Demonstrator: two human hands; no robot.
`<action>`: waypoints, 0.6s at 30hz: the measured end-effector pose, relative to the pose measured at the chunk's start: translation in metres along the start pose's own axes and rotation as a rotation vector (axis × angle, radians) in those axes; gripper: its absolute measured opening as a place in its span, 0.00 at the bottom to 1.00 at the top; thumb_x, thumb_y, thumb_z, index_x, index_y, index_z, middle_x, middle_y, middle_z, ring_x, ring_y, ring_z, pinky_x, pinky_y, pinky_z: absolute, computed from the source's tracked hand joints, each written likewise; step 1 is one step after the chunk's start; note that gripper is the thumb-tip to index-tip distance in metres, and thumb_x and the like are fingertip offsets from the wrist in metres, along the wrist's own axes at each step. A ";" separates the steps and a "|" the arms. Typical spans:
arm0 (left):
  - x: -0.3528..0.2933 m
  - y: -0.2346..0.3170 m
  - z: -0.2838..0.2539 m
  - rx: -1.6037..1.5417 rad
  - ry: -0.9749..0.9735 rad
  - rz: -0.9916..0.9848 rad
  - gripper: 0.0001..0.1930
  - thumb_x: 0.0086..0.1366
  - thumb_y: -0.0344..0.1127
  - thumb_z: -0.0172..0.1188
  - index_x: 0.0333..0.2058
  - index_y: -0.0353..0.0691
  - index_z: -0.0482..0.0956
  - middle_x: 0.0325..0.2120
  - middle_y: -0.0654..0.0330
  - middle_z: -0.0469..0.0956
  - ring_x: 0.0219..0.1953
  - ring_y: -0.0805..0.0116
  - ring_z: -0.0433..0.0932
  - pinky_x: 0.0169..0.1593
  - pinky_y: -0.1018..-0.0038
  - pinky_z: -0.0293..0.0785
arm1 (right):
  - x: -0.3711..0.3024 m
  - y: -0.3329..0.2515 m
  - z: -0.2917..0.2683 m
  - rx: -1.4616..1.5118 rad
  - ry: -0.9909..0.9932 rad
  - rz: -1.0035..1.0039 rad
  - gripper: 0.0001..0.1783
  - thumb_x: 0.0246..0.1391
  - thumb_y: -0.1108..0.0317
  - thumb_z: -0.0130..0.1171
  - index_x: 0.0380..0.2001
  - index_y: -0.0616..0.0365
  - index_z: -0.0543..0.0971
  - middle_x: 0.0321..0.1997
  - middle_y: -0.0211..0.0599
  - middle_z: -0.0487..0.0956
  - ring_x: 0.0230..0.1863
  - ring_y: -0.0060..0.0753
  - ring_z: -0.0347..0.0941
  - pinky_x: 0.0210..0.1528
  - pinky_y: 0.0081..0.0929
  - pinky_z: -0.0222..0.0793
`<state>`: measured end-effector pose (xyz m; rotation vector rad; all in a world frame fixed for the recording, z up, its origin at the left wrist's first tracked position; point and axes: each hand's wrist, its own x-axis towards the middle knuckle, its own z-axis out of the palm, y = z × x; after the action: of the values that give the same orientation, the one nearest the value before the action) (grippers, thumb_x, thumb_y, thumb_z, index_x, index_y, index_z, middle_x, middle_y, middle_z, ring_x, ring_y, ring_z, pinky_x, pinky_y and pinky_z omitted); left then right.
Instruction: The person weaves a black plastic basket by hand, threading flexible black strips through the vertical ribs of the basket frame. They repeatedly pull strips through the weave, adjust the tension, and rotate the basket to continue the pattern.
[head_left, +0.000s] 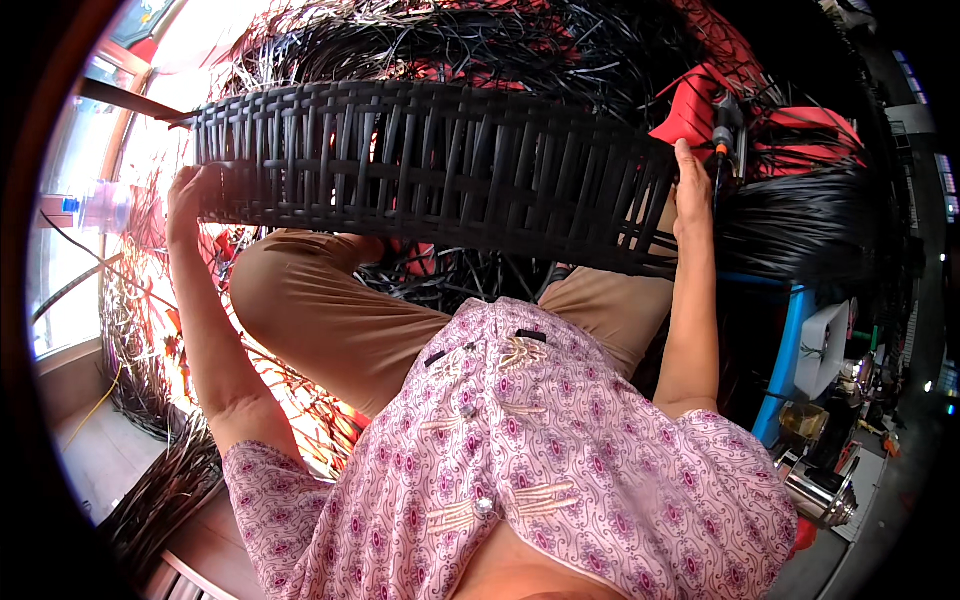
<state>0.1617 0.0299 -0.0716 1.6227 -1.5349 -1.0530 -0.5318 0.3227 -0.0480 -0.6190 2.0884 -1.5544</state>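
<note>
A long black woven panel [430,165] of flat plastic strips stretches across the view above my knees. At its left end, my left hand [188,195] is closed on the edge, with the fingers partly hidden. My right hand [692,185] grips the opposite end, thumb upward and fingers mostly behind the weave. The panel is tilted, its right end a little lower. From its upper left corner, a dark strip or bar [130,100] runs off toward the window.
Loose black strips [500,45] lie heaped beyond the panel on red material. A power drill [722,135] sits beside a thick bundle of black strips [800,225] at the right. A blue-edged surface [785,365] and a metal flask-like container [820,488] stand lower right.
</note>
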 end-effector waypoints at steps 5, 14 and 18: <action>0.003 0.011 0.014 -0.098 0.013 0.068 0.14 0.68 0.44 0.64 0.39 0.37 0.81 0.29 0.63 0.81 0.28 0.76 0.76 0.33 0.77 0.71 | 0.037 0.019 0.011 0.349 -0.130 0.144 0.26 0.64 0.45 0.58 0.44 0.60 0.82 0.37 0.32 0.85 0.34 0.27 0.82 0.35 0.23 0.79; -0.022 0.077 0.041 -0.079 -0.043 -0.066 0.11 0.69 0.39 0.62 0.39 0.36 0.81 0.27 0.62 0.82 0.25 0.75 0.78 0.29 0.78 0.73 | 0.190 -0.092 0.027 0.315 -0.262 0.021 0.26 0.61 0.45 0.61 0.41 0.60 0.85 0.41 0.36 0.85 0.41 0.27 0.79 0.48 0.26 0.74; -0.048 0.047 0.095 -0.162 -0.114 -0.014 0.10 0.69 0.38 0.61 0.37 0.36 0.81 0.28 0.66 0.80 0.29 0.78 0.75 0.35 0.78 0.70 | 0.277 -0.055 -0.024 0.107 -0.167 -0.165 0.27 0.61 0.46 0.61 0.45 0.63 0.83 0.46 0.40 0.84 0.46 0.31 0.80 0.52 0.29 0.75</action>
<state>0.0559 0.0789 -0.0686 1.4869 -1.4713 -1.2623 -0.7614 0.1602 -0.0155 -0.8696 1.8584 -1.6303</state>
